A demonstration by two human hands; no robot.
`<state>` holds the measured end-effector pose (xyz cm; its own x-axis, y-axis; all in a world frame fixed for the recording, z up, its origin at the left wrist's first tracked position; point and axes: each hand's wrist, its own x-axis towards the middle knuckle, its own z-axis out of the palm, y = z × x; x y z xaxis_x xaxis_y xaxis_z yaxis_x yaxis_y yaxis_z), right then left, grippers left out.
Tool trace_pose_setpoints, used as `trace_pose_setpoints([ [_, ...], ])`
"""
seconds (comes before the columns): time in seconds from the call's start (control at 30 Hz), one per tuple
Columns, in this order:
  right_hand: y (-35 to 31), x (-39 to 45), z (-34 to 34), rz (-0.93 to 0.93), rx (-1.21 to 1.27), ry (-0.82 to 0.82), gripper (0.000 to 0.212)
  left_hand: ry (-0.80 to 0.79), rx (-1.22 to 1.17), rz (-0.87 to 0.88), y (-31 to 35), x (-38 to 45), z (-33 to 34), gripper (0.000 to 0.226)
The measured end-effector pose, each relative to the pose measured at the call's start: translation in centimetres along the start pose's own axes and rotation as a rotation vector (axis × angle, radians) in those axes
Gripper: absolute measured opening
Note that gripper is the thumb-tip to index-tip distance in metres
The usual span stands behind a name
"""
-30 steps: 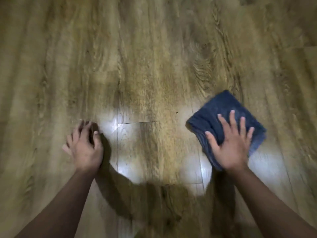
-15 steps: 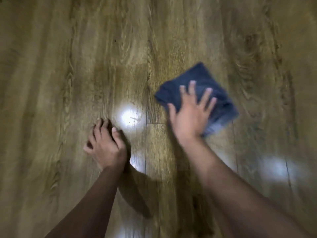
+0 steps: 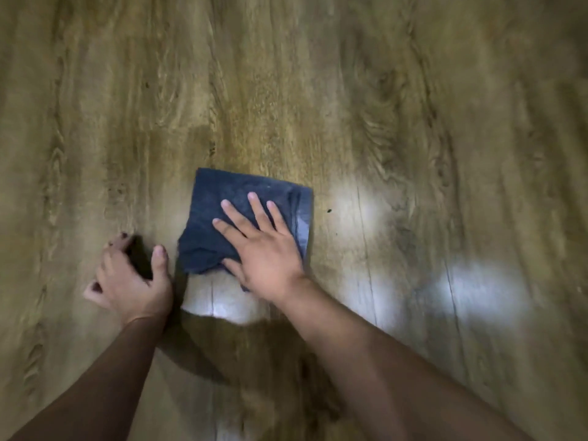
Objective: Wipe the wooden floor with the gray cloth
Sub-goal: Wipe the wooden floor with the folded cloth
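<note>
A folded dark gray-blue cloth (image 3: 219, 205) lies flat on the wooden floor (image 3: 381, 122), a little left of the frame's middle. My right hand (image 3: 261, 246) presses down on the cloth's near right part, palm flat and fingers straight and spread. My left hand (image 3: 130, 278) is propped on the bare floor just left of the cloth, resting on its fingertips and thumb with the palm raised. It holds nothing and does not touch the cloth.
Brown wood-grain planks fill the whole view. Bright light reflections (image 3: 477, 288) shine on the boards to the right and just below the cloth. A small dark speck (image 3: 329, 211) lies right of the cloth.
My right hand has slid the cloth to the left across the floor, ending close beside my left hand. The left hand stayed planted on the floor.
</note>
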<state>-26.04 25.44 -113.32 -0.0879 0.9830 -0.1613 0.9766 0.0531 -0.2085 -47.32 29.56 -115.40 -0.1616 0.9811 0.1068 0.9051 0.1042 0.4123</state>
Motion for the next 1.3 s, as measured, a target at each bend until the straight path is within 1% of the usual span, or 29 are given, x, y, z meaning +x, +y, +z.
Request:
trace_pose_setpoints([
  [0.07, 4.3, -2.2, -0.2, 0.092, 0.033, 0.07, 0.068, -0.027, 0.106, 0.003, 0.4, 0.0, 0.2, 0.063],
  [0.17, 11.3, -6.4, -0.7, 0.238, 0.051, 0.135, 0.067, -0.066, 0.23, -0.033, 1.0, 0.2, 0.2, 0.061],
  [0.23, 15.5, -9.7, -1.2, 0.35, 0.071, 0.18, 0.065, -0.056, 0.249, -0.054, 2.2, -0.1, 0.0, 0.056],
  [0.3, 19.2, -13.5, -1.5, 0.48, 0.109, 0.215, 0.063, -0.094, 0.176, 0.059, 4.8, -2.0, 0.5, 0.045],
  [0.37, 22.3, -17.7, -1.6, 0.613, 0.146, 0.245, 0.063, -0.169, 0.056, 0.258, 8.4, -5.6, 1.7, 0.038],
  [0.43, 24.6, -22.0, -1.6, 0.755, 0.178, 0.282, 0.063, -0.229, -0.027, 0.411, 12.5, -9.8, 3.0, 0.03],
  [0.5, 26.1, -25.9, -1.5, 0.897, 0.206, 0.323, 0.061, -0.318, -0.095, 0.495, 16.2, -13.5, 4.1, 0.027],
  [0.6, 26.6, -29.2, -1.5, 1.052, 0.25, 0.356, 0.061, -0.416, -0.147, 0.585, 20.5, -17.5, 5.2, 0.031],
  [0.67, 25.3, -28.9, -1.3, 1.124, 0.265, 0.349, 0.061, -0.446, -0.194, 0.61, 22.1, -18.9, 5.7, 0.029],
  [0.73, 22.5, -28.1, -1.0, 1.156, 0.25, 0.334, 0.061, -0.457, -0.262, 0.611, 23.2, -19.7, 6.0, 0.029],
  [0.77, 20.5, -28.0, -0.7, 1.14, 0.225, 0.324, 0.062, -0.463, -0.292, 0.605, 23.6, -20.0, 6.1, 0.03],
  [0.87, 12.4, -28.4, 0.9, 0.955, 0.17, 0.243, 0.066, -0.459, -0.342, 0.606, 24.6, -20.3, 6.2, 0.032],
  [0.97, 3.4, -29.9, 3.4, 0.837, 0.194, 0.165, 0.074, -0.476, -0.316, 0.71, 24.8, -20.0, 6.6, 0.032],
  [1.03, 0.4, -31.1, 4.9, 0.732, 0.148, 0.151, 0.068, -0.501, -0.297, 0.762, 24.9, -19.4, 6.8, 0.03],
  [1.1, 0.8, -32.4, 6.2, 0.598, 0.048, 0.209, 0.054, -0.51, -0.294, 0.808, 25.5, -18.6, 6.9, 0.028],
  [1.13, 1.7, -33.1, 6.3, 0.525, 0.025, 0.198, 0.05, -0.508, -0.294, 0.828, 25.9, -18.3, 6.9, 0.028],
  [1.17, 3.0, -33.7, 6.1, 0.456, 0.024, 0.167, 0.05, -0.505, -0.295, 0.845, 26.5, -18.2, 7.0, 0.028],
  [1.23, 5.7, -34.9, 5.1, 0.365, 0.043, 0.072, 0.057, -0.496, -0.303, 0.872, 27.8, -18.4, 7.2, 0.028],
  [1.3, 8.7, -35.8, 3.8, 0.338, 0.078, 0.052, 0.064, -0.492, -0.31, 0.908, 29.1, -19.0, 7.6, 0.029],
])
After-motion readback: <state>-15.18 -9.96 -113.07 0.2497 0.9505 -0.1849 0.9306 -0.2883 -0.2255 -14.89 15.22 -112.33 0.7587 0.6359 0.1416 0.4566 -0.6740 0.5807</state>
